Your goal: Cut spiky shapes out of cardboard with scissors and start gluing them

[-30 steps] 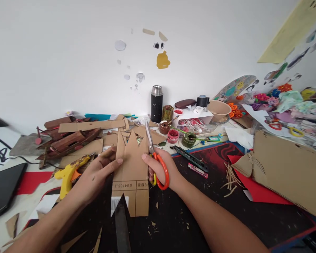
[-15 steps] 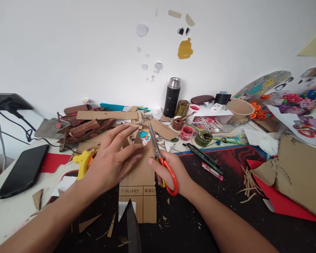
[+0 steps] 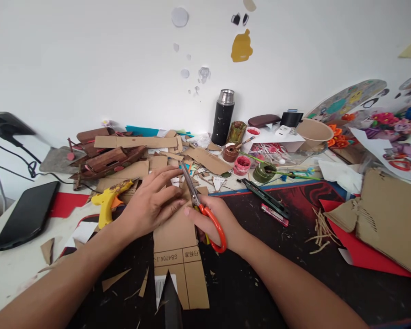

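Observation:
A brown cardboard piece (image 3: 178, 256) with printed code and a barcode lies on the dark mat in front of me. My left hand (image 3: 150, 203) rests flat on its upper part, fingers stretched out and pressing it down. My right hand (image 3: 214, 219) is closed round the orange handles of a pair of scissors (image 3: 200, 205). The blades point up and away, beside the fingertips of my left hand, at the cardboard's top edge. The top of the cardboard is hidden under my left hand.
A yellow glue gun (image 3: 108, 203) lies left of my left hand. A black phone (image 3: 25, 214) sits at far left. Cardboard scraps and brown models (image 3: 106, 160) are piled behind. A black flask (image 3: 223, 116), paint pots (image 3: 241, 165), a utility knife (image 3: 265, 197) and large cardboard (image 3: 390, 219) lie right.
My left hand went from pinching the cardboard's left edge to lying flat over its top. The cardboard dropped flatter onto the mat. The scissors tilted left, and the view shifted left and down.

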{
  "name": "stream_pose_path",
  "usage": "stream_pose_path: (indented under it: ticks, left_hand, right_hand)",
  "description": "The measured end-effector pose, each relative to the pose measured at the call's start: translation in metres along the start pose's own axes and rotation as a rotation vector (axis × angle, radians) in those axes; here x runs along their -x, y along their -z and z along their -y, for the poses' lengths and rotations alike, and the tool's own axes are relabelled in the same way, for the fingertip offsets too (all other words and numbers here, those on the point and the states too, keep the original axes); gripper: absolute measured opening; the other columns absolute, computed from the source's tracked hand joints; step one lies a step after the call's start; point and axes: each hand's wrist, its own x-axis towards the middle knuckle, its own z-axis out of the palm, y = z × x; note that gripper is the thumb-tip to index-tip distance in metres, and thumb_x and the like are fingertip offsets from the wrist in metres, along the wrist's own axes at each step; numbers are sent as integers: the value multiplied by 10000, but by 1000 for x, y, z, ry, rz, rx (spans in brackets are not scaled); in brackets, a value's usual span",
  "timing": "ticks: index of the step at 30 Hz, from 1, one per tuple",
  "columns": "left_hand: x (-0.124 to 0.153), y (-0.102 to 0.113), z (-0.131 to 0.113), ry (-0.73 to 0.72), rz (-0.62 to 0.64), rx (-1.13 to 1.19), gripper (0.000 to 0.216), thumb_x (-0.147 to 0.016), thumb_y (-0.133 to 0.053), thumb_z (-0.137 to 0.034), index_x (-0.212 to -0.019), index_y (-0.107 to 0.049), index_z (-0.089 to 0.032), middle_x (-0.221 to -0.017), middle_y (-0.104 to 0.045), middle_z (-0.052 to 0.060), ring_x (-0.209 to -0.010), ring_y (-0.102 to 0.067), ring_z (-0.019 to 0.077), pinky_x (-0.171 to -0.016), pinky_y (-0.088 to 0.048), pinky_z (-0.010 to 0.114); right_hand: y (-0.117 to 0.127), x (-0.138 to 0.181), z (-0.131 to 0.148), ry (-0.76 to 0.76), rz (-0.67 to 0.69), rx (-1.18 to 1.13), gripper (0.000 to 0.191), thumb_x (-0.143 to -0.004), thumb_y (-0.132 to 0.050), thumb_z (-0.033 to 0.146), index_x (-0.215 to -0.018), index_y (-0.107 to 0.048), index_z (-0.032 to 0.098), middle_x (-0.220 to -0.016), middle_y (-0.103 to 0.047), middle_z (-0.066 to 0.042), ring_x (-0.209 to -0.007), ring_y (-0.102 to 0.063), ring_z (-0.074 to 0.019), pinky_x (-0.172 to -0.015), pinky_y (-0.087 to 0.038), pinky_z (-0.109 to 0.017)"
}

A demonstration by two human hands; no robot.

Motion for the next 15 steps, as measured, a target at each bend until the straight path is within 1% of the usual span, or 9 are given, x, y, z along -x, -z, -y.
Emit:
stream_pose_path:
  ticks: [4,6,8,10,11,12,13,14,15]
  left_hand:
    - [1,-2,-2,48,-37,46,110,-1024,-643,-233,-923,-684,-220,-1365,-726,150,-1325,-649,334,-1086,-529,533]
    - [1,-2,-5,95,-56,43,139,-1016,-653,-248,-880,-673,-225,-1346,-741,136,-1315,-656,336,-1101,-522,551]
    - [2,0,-9,145,-124,16,117,-998,-672,-250,-883,-662,-236,-1348,-743,122,-1339,-641,348,-1144,-492,585]
    - [1,2,-12,215,-237,-19,34,-979,-698,-257,-967,-666,-251,-1396,-718,121,-1400,-595,366,-1200,-439,623]
    - [1,3,-13,268,-290,-18,87,-972,-712,-277,-1046,-670,-258,-1444,-688,129,-1434,-566,374,-1222,-415,632]
    - [0,4,-13,334,-330,15,190,-972,-721,-313,-1146,-665,-261,-1492,-652,141,-1452,-551,376,-1231,-412,627]
    - [-1,5,-14,414,-347,87,303,-975,-723,-363,-1249,-646,-261,-1524,-625,153,-1443,-564,373,-1218,-439,611]
    - [-3,5,-14,507,-332,199,409,-978,-718,-423,-1337,-620,-256,-1529,-622,165,-1408,-602,370,-1184,-487,586]
    - [-5,5,-15,608,-288,339,495,-977,-710,-486,-1397,-600,-249,-1505,-646,173,-1351,-653,366,-1131,-544,557]
  right_hand:
    - [0,1,1,48,4,41,295,-945,-738,496,-876,-650,223,-697,-632,13,-568,-602,-176,-545,-495,-267]
    - [0,0,0,45,-5,38,293,-956,-721,492,-874,-635,224,-682,-619,19,-567,-586,-174,-552,-479,-269]
    - [2,-1,0,44,-42,35,307,-950,-725,491,-849,-610,226,-658,-604,25,-567,-579,-175,-545,-461,-267]
    - [6,-4,0,61,-113,19,327,-937,-737,500,-829,-596,226,-656,-608,24,-579,-588,-178,-544,-460,-267]
    - [8,-5,1,63,-153,-9,339,-932,-735,518,-829,-591,229,-645,-606,27,-567,-588,-180,-534,-464,-270]
    - [11,-7,2,57,-186,-49,353,-927,-730,542,-835,-587,233,-627,-602,31,-542,-585,-181,-518,-469,-276]
    - [14,-9,3,45,-220,-95,369,-921,-722,568,-840,-580,238,-598,-591,38,-503,-574,-182,-490,-468,-281]
    - [16,-11,4,35,-253,-136,384,-914,-714,592,-839,-569,244,-565,-576,46,-462,-557,-182,-459,-459,-285]
    - [18,-13,5,35,-288,-164,400,-903,-714,606,-823,-555,248,-536,-560,51,-432,-542,-181,-434,-448,-287]
